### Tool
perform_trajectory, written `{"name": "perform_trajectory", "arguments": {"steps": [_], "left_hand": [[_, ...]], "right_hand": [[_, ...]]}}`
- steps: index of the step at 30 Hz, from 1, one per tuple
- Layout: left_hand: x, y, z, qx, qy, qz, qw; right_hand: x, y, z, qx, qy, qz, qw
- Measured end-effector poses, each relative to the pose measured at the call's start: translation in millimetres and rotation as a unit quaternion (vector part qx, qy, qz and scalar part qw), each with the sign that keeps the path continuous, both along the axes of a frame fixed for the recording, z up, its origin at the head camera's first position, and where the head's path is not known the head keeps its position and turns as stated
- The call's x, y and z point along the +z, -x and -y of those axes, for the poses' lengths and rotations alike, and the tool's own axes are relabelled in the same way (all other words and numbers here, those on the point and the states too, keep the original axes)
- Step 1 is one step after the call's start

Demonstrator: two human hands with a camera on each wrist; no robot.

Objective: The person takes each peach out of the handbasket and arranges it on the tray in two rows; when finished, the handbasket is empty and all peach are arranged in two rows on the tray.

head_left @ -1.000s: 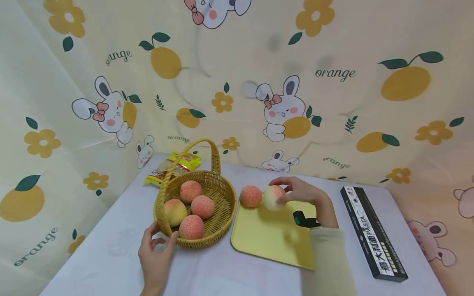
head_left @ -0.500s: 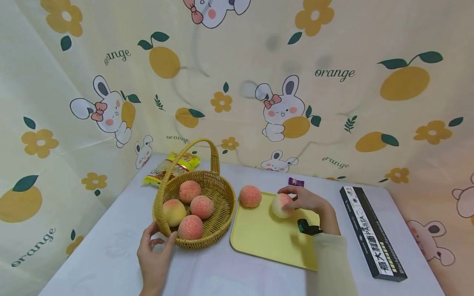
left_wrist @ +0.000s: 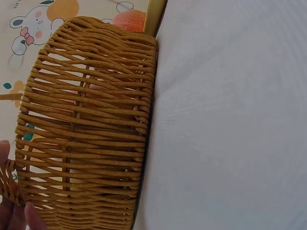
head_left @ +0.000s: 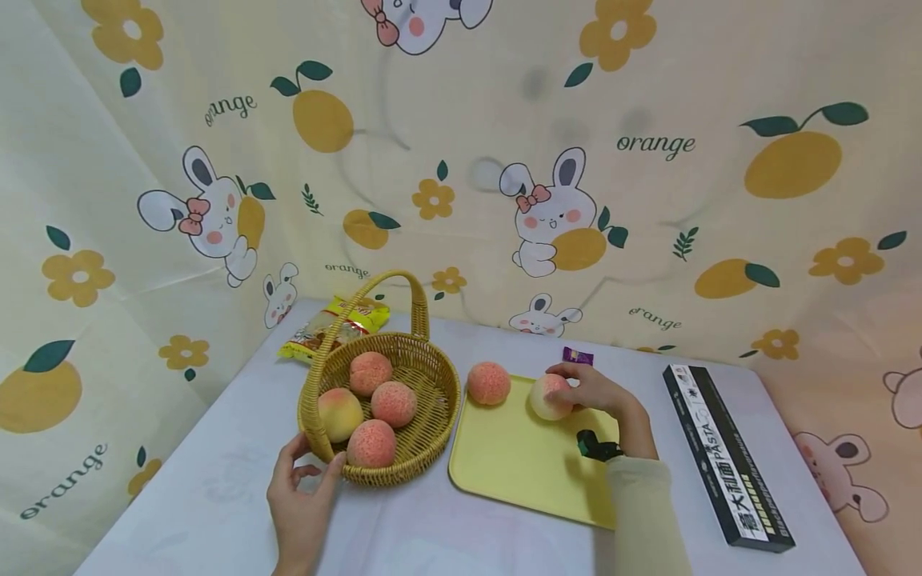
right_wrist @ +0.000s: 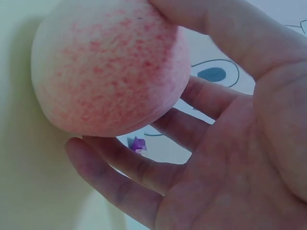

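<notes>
In the head view, my left hand (head_left: 306, 500) grips the near left rim of a woven basket (head_left: 389, 474) where its handle joins. Several peaches (head_left: 370, 372) lie inside, mostly pink and one yellowish. The left wrist view shows the basket's wicker side (left_wrist: 86, 120) up close, fingertips at its edge. My right hand (head_left: 601, 392) holds a pale pink-and-white peach (head_left: 549, 398) at the back of a yellow tray (head_left: 519, 456). Close up, thumb and fingers curl around this peach (right_wrist: 110, 72). Another pink peach (head_left: 489, 382) sits at the tray's back left corner.
A yellow snack bag (head_left: 310, 336) lies behind the basket. Beyond the right hand is a small purple packet (head_left: 579, 356). A long black pasta box (head_left: 727, 456) lies along the table's right side. A patterned cloth (head_left: 468, 120) hangs behind the table.
My right hand has shifted the held peach right and slightly toward me, apart from the other peach. The purple packet has come into view. My left hand keeps its place on the basket.
</notes>
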State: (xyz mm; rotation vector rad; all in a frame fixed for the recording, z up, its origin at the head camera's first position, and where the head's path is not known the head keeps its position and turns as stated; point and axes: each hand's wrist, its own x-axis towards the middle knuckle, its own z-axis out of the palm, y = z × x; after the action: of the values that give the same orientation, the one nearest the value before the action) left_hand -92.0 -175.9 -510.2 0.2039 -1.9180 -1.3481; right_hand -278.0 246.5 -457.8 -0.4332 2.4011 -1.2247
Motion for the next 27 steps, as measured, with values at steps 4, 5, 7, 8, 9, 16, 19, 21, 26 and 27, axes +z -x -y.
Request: {"name": "perform_trajectory", "arguments": {"steps": [4,5,7,8,9,16,19,21,26,27], "left_hand": [[1.4,-0.8,-0.8,0.001,-0.004,0.005,1.0],[1.5,-0.9,-0.9,0.001,-0.006,0.005,1.0],[1.7,-1.0,-1.0,-0.001,-0.008,0.005,1.0],[1.7,-1.0,-1.0,-0.001,-0.008,0.004,1.0],[1.6,-0.9,-0.9,-0.002,-0.008,0.003,1.0],[1.6,-1.0,-1.1,-0.003,-0.007,0.002,1.0],[1.4,-1.0,-0.9,-0.002,-0.005,0.004,1.0],[1.3,-0.8,-0.7,-0.003,-0.005,0.003,1.0],[1.5,-0.6,-0.8,-0.002,-0.004,0.002,1.0],[1.7,-0.6,-0.9,-0.002,-0.004,0.002,1.0]], "right_hand": [[-1.0,0.7,-0.1,-0.015,-0.016,0.002,0.9998],[-1.4,1.0,0.0,-0.018,-0.019,-0.002,0.9997],[-1.9,1.5,0.6,-0.023,-0.025,-0.007,0.9994],[-2.2,1.7,0.9,-0.026,-0.028,-0.008,0.9992],[-2.2,1.7,1.3,-0.028,-0.03,-0.009,0.9991],[1.2,-0.4,2.1,-0.016,-0.04,-0.011,0.999],[2.6,-1.8,1.6,-0.002,-0.047,-0.029,0.9985],[3.4,-2.6,1.5,0.004,-0.046,-0.039,0.9982],[3.2,-3.8,1.6,0.02,-0.023,-0.048,0.9984],[2.8,-3.9,1.6,0.022,-0.02,-0.051,0.9983]]}}
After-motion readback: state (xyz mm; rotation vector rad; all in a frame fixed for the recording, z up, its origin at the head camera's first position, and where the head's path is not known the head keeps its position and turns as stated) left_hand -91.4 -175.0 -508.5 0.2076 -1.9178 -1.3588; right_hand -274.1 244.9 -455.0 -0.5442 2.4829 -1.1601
